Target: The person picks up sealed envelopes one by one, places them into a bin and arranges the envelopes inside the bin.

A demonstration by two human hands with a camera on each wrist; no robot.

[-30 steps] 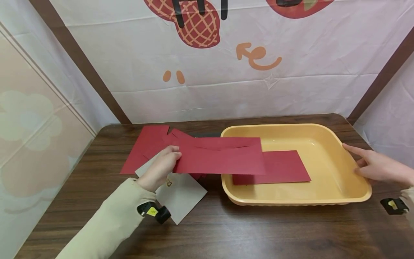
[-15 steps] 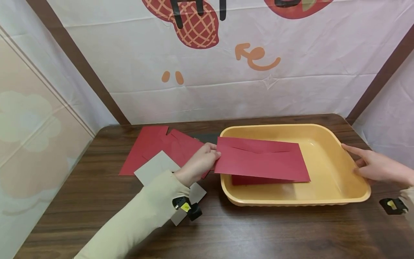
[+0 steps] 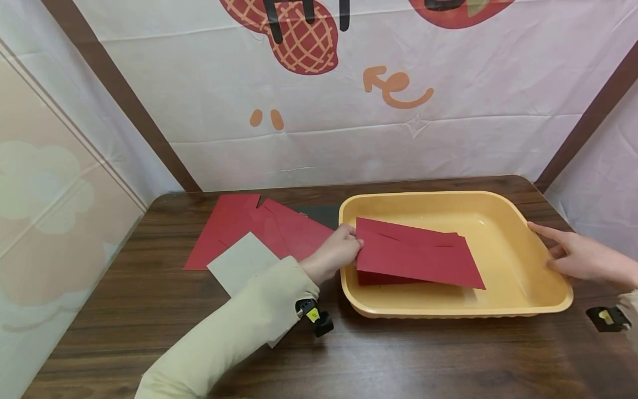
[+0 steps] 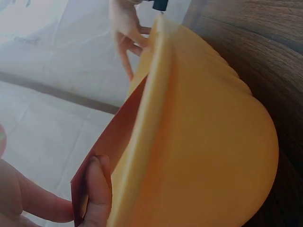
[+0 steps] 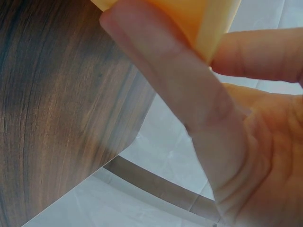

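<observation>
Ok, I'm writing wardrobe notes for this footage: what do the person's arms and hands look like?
The left sleeve is long, plain and cream; at the right edge, a bit of pale right sleeve shows. A small black device with a yellow label sits by each wrist, left and right. The left hand and right hand wear no gloves.

Right hand (image 5: 227,123) touching yellow tub (image 5: 191,16); wood-grain tabletop (image 5: 66,99) near.

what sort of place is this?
Looks like a small curtained-off tabletop booth, possibly for recording: a wood-grain table, printed fabric hung behind it and along both sides, and a black wrist device on the person.
</observation>
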